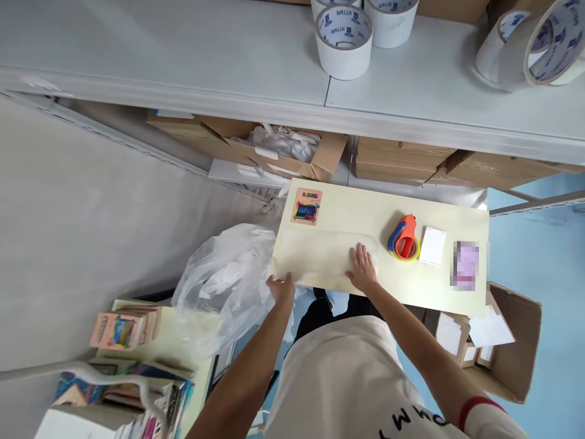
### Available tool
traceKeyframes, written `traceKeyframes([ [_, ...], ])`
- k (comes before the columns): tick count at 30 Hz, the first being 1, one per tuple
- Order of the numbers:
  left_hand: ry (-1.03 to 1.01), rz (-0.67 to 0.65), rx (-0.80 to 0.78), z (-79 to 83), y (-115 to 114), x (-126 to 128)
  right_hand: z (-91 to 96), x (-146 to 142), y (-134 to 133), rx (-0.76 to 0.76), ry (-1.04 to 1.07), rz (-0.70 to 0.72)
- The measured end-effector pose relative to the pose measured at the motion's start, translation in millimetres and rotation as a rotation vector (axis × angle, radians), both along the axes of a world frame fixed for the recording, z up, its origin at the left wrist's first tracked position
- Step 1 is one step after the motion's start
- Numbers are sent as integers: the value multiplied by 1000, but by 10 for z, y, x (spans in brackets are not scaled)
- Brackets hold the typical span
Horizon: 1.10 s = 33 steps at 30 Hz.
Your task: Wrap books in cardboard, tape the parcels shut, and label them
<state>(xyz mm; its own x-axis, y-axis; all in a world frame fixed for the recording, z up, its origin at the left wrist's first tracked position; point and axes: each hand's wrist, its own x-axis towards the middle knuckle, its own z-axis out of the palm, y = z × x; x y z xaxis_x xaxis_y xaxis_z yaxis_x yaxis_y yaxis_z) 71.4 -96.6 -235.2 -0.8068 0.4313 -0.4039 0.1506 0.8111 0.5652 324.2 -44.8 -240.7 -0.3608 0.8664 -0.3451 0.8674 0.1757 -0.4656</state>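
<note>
A pale, see-through sheet (315, 253) lies lengthwise on the cream tabletop (351, 201). At the table's near left corner, my left hand (281, 289) has its fingers curled on the sheet's end. My right hand (362, 268) rests flat on the other end, fingers stretched out. Beyond the sheet on the left is a pink picture card (306, 207). To the right of my right hand sits an orange and blue tape dispenser (404, 238), with a small white box (432, 246) beside it. A blurred purple item (465, 266) lies near the right edge.
Tape rolls (345, 52) stand on the grey shelf (205, 55) above, with cardboard boxes (402, 161) underneath. A clear plastic bag (228, 274) hangs left of the table. Books (150, 396) fill a lower left table. An open carton (507, 360) sits on the right.
</note>
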Motion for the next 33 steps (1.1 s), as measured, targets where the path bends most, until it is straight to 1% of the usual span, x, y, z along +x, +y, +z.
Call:
traceKeyframes([
  [1,62,-12,-6,53,18,29,-16,-17,-44,-15,-17,-13],
  [2,120,-67,-13,105,49,69,-24,-23,-76,-15,-27,-27],
  [3,169,-183,-16,151,92,116,-24,-20,-94,-6,-30,-38],
  [4,210,-363,-14,187,149,165,-20,-11,-99,7,-30,-46],
  [5,239,-580,-19,210,214,209,-14,3,-92,21,-30,-53],
  [6,258,-798,-37,219,285,245,-10,20,-77,31,-32,-62],
  [7,265,-976,-71,212,355,267,-9,41,-57,34,-37,-74],
  [8,262,-1091,-121,192,419,274,-15,64,-36,30,-43,-88],
  [9,255,-1155,-182,163,473,269,-27,90,-18,20,-49,-102],
  [10,247,-1187,-243,129,514,252,-47,117,-6,9,-52,-113],
  [12,239,-1215,-327,65,555,201,-100,174,-4,1,-43,-117],
  [13,240,-1227,-344,42,557,175,-127,200,-14,6,-34,-116],
  [15,251,-1247,-340,28,540,139,-166,240,-46,23,-13,-119],
  [17,248,-1248,-319,46,508,129,-167,253,-74,47,9,-142],
  [20,202,-1220,-265,91,473,127,-85,181,-53,107,70,-200],
  [23,155,-1148,-137,113,537,46,56,-60,107,155,185,-266],
  [24,141,-1104,-78,114,599,-11,101,-183,195,147,237,-290],
  [26,100,-987,53,107,791,-167,165,-478,407,87,358,-351],
  [28,18,-857,163,85,1057,-350,187,-801,639,-27,490,-454],
  [29,-50,-794,196,67,1204,-438,183,-956,748,-103,558,-531],
  [32,-336,-607,181,-21,1608,-632,132,-1337,1005,-322,762,-799],
  [33,-396,-577,172,-57,1710,-669,112,-1425,1060,-364,824,-868],
])
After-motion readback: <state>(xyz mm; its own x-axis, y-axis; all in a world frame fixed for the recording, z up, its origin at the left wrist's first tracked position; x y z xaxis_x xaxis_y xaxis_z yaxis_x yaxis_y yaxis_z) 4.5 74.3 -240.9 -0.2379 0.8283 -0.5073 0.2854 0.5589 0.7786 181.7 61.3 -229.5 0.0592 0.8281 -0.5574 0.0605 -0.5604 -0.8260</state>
